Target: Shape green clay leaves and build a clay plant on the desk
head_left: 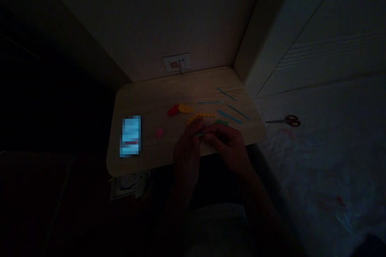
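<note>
In the dim light my left hand [187, 146] and my right hand [227, 142] meet over the front edge of a small wooden table. Their fingertips are pressed together around a small green piece of modelling clay [200, 135], with a speck of red just below it. A beaded yellow clay strand [208, 115] curves on the table just beyond my fingers. Partly behind my right hand lies green clay [221, 122]. Farther back, a red lump [173, 110] touches a yellow lump [185, 108], and a pink lump [160, 132] sits left of my left hand.
Several thin blue sticks [238, 111] and a thicker blue tool [229, 117] lie on the right of the table [144, 96]. A lit phone [130, 136] is at the left. Scissors [283, 121] rest on the pale sheet [316, 156] to the right. A wall socket [169, 64] holds a plug.
</note>
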`<action>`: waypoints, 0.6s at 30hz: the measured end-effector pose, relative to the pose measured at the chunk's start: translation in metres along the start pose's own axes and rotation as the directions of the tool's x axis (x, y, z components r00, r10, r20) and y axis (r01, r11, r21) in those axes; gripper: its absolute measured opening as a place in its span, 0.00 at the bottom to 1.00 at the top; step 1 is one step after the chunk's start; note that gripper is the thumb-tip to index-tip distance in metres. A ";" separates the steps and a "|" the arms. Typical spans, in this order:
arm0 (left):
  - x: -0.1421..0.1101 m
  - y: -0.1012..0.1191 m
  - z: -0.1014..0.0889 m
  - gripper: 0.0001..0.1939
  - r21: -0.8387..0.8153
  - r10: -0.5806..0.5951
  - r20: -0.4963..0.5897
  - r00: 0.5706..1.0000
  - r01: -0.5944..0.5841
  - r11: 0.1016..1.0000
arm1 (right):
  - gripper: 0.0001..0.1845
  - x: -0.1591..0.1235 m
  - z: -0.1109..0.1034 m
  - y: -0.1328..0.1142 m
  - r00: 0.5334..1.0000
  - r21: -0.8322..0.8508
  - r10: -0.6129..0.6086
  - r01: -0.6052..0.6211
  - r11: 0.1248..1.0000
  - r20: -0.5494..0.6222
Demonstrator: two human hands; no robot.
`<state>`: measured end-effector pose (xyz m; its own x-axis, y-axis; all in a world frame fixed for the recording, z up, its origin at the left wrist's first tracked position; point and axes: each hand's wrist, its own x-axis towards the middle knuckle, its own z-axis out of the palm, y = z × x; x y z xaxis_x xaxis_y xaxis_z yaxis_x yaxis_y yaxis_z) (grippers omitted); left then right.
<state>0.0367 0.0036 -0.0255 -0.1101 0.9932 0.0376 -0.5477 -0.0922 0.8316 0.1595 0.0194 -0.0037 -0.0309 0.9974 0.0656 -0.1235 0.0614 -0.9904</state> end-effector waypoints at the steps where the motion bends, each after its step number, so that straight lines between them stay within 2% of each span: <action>1: 0.002 0.000 -0.004 0.14 0.048 0.053 -0.012 0.999 -0.053 0.997 | 0.07 0.000 -0.001 0.000 1.000 0.014 0.015 -0.015 1.000 -0.010; 4: 0.008 0.001 -0.014 0.11 0.217 0.179 0.026 0.984 -0.180 0.959 | 0.05 0.000 -0.002 0.001 0.998 0.024 0.052 -0.051 0.998 -0.022; 8: 0.010 0.007 -0.014 0.07 0.347 0.206 0.133 0.969 -0.240 0.906 | 0.05 -0.003 0.000 0.002 0.997 0.031 0.076 -0.076 0.997 -0.005; 13: 0.010 0.014 -0.011 0.06 0.396 0.206 0.159 0.965 -0.254 0.882 | 0.09 -0.005 0.000 -0.002 0.997 -0.006 0.077 -0.077 0.997 0.018; 18: 0.011 0.008 -0.020 0.06 0.344 0.199 0.095 0.975 -0.220 0.913 | 0.23 -0.009 -0.002 -0.002 0.997 -0.071 0.061 -0.057 0.996 0.050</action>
<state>0.0150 0.0120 -0.0294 -0.1380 0.9570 0.2550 -0.1903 -0.2783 0.9414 0.1615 0.0108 -0.0028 -0.0875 0.9961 0.0113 -0.0509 0.0068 -0.9987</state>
